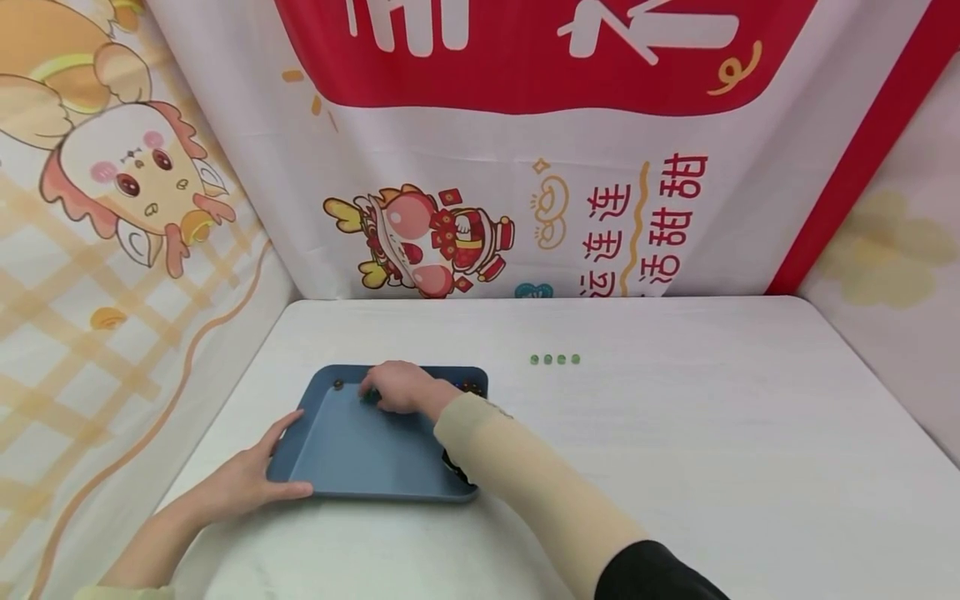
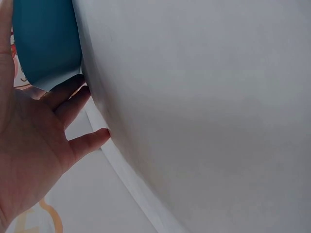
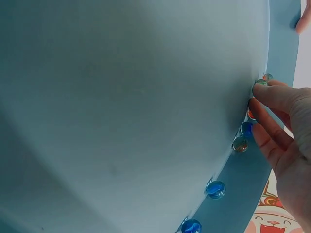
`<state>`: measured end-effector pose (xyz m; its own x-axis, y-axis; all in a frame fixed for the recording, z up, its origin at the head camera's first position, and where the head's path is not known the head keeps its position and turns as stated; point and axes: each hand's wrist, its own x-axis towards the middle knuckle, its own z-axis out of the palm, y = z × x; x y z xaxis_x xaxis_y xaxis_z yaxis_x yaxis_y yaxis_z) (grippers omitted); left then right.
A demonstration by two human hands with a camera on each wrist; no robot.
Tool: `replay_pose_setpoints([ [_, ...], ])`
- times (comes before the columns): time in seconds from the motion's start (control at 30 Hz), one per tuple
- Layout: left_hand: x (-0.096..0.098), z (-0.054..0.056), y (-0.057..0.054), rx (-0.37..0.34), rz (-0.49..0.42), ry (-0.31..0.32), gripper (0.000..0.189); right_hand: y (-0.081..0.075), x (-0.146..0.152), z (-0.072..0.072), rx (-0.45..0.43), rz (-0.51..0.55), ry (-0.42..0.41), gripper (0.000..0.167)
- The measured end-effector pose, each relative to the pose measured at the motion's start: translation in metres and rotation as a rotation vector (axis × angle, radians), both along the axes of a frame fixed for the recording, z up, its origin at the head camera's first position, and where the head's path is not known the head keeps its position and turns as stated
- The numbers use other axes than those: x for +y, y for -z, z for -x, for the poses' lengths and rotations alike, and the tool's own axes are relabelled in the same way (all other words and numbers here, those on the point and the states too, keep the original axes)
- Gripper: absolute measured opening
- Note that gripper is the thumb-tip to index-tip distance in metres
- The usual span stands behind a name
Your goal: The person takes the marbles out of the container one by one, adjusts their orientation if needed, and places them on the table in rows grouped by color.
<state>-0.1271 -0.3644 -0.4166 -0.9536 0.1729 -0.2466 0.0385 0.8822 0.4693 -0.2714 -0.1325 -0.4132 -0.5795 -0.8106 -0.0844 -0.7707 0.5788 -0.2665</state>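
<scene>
My left hand [image 1: 238,485] spreads about the near left corner of a blue tray [image 1: 375,467]. Its thumb lies along the front edge and a finger touches the left rim; in the left wrist view the other fingers [image 2: 73,102] are spread beside the tray. Over the tray's back edge, my right hand [image 1: 401,387] pinches a green marble [image 3: 261,83] between thumb and fingers. Beside those fingertips along the tray wall lie a red marble [image 3: 251,114], a blue marble [image 3: 247,128] and a brownish marble [image 3: 240,144]. Farther along sits another blue marble [image 3: 215,190].
Several green marbles [image 1: 555,359] stand in a row on the white table [image 1: 675,433], right of the tray. A brown marble [image 1: 338,384] lies in the tray's back left corner. More marbles [image 1: 471,387] cluster at its back right, partly behind my sleeve.
</scene>
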Motion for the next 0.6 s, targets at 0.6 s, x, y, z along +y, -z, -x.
replay_pose_setpoints([
  [0.6, 0.001, -0.001, -0.001, 0.009, -0.010, 0.001, 0.115, -0.011, 0.002, 0.003, -0.053, -0.002, -0.013, 0.019],
])
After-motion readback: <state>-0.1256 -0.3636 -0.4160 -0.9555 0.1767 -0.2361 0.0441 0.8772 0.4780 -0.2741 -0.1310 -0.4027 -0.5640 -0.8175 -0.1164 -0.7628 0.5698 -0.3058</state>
